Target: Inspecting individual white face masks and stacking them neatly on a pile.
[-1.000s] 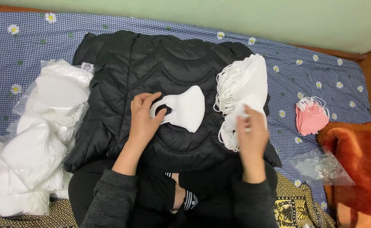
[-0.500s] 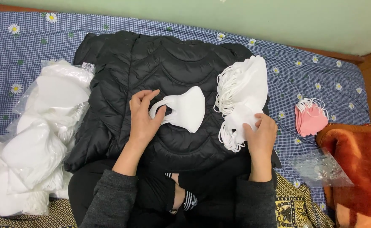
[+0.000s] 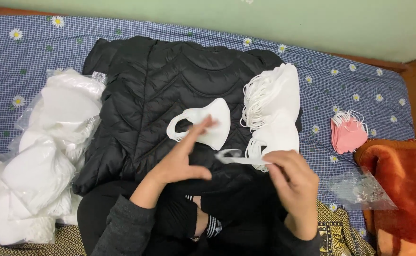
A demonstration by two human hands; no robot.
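The white face mask (image 3: 246, 159) I have pinched in my right hand (image 3: 293, 182) looks nearly weightless, soft and floppy, a thin fabric piece that sags edge-on from the fingertips, so I judge it wants a light pinch at a firm edge or by an ear loop rather than a squeeze across the middle, which would crease it. It hangs just below the stack of white masks (image 3: 274, 106) and between my two hands, a little nearer the right one. My left hand (image 3: 182, 159) is spread flat, fingers together and stretched forward, the fingertips touching a single folded white mask (image 3: 208, 124) that lies on the black quilted jacket (image 3: 156, 90) laid over my lap (the loops of that mask splay out to the left). Both single masks sit close together near the middle of the jacket. Further out, bagged white masks (image 3: 42, 156) pile up at my left on the blue daisy-print bed sheet (image 3: 23, 52), a small pink mask stack (image 3: 348, 132) lies well to the right, with an empty clear plastic bag (image 3: 359, 189) beside an orange blanket (image 3: 402, 189).
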